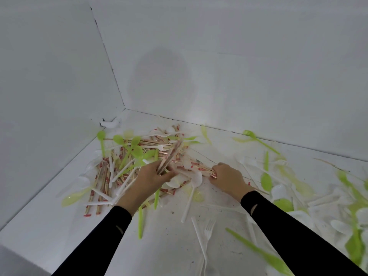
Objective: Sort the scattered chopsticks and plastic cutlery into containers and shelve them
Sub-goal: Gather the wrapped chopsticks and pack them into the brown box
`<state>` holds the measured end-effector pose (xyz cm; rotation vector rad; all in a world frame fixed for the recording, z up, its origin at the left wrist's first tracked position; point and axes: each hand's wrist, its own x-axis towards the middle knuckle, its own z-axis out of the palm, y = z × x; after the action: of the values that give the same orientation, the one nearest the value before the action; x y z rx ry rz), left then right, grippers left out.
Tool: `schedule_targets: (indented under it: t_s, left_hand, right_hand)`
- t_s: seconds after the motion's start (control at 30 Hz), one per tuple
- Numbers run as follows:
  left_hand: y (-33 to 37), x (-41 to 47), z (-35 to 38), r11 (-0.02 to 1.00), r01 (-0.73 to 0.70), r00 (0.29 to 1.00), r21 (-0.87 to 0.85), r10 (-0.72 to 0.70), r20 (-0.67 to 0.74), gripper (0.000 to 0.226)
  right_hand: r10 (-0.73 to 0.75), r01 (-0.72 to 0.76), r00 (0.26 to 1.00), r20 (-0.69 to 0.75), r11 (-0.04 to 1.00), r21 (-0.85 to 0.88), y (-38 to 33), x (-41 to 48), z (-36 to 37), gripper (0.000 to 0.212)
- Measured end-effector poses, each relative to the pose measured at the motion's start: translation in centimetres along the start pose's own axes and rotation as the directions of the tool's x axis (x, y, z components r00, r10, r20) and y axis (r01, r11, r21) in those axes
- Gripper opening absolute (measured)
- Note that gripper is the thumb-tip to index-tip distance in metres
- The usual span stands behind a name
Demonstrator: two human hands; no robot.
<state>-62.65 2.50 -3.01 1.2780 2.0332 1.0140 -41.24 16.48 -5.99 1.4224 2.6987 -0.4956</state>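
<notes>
Wooden chopstick bundle (171,154) sat clenched in my left hand (151,177), left of the white spoon (196,179); my right hand (227,177), right of it, grasped other chopsticks (202,167).

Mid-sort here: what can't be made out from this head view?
- Left hand: chopstick bundle is motion-blurred, base covered by fingers; count unreadable.
- Right hand: its back hides how fingers grip the chopsticks.
- Cutlery at right edge: blurred, cut off by frame.
- Containers, shelf: not in head view.
</notes>
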Motion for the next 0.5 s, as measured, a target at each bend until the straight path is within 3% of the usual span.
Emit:
schedule_targets:
  t_s: [0.1, 0.23, 0.37, 0.5]
  left_hand:
    - [-1.1, -0.4, 0.2, 0.986, -0.042, 0.99, 0.16, 0.019, 0.138, 0.014]
    - [-2.8, -0.4, 0.3, 0.825, -0.164, 0.969, 0.541, 0.032, 0.245, 0.014]
    - [-3.6, -0.4, 1.0, 0.734, -0.202, 0.959, 0.649, 0.015, 0.282, 0.027]
    - [-3.2, -0.5, 2.0, 0.646, -0.251, 0.966, 0.721, 0.122, 0.226, 0.029]
  right_hand:
    - [0.081, -0.068, 0.995, -0.063, 0.982, 0.175, 0.6, -0.5, -1.0, 0.018]
    - [0.179, -0.137, 0.979, -0.095, 0.932, 0.336, 1.3, -1.0, -2.7, 0.014]
    - [0.169, -0.095, 0.979, -0.115, 0.875, 0.474, 1.4, -1.3, -3.5, 0.018]
    - [0.109, -0.046, 0.991, -0.079, 0.826, 0.562, 0.2, -2.0, -4.6, 0.018]
